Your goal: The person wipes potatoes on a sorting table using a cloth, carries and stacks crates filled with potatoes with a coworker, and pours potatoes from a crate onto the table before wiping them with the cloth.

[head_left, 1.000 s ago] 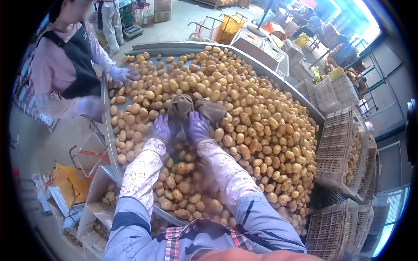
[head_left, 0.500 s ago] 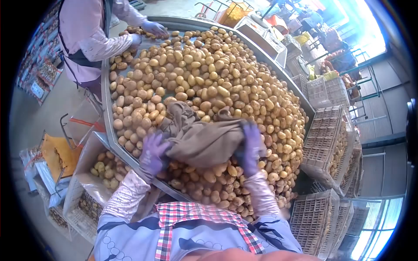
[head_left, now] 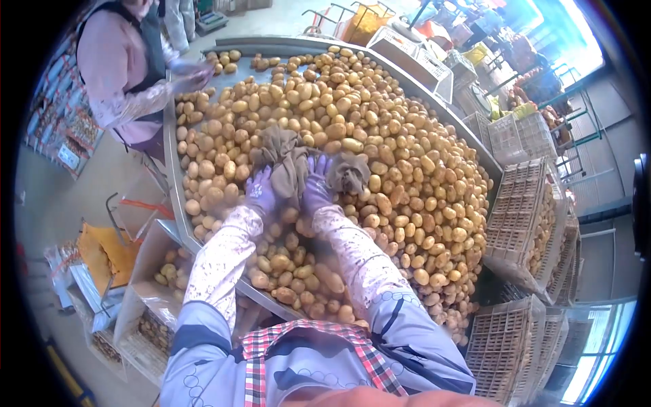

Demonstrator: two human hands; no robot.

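A brown cloth [head_left: 288, 163] lies bunched on a large heap of potatoes [head_left: 407, 183] in a metal-edged sorting table [head_left: 175, 178]. My left hand [head_left: 260, 191], in a purple glove, rests against the cloth's left side with its fingers spread. Close by on the right, my right hand [head_left: 317, 184], gloved the same, presses on the cloth between its two bunched parts, fingers pointing forward. The fingertips of both hands touch the fabric, and their palms face down. Under my forearms, more potatoes lie at the table's near edge.
A co-worker [head_left: 122, 61] in gloves stands at the table's left side, hands over its far left corner. Stacked plastic crates [head_left: 519, 217] of potatoes stand at the right. At the lower left are an open crate [head_left: 146, 305] and a yellow bag [head_left: 108, 254].
The cloth was spread wide between my hands half a second ago; now it is bunched farther forward. My hands have moved forward and closer together. The co-worker's hands have moved nearer the left edge.
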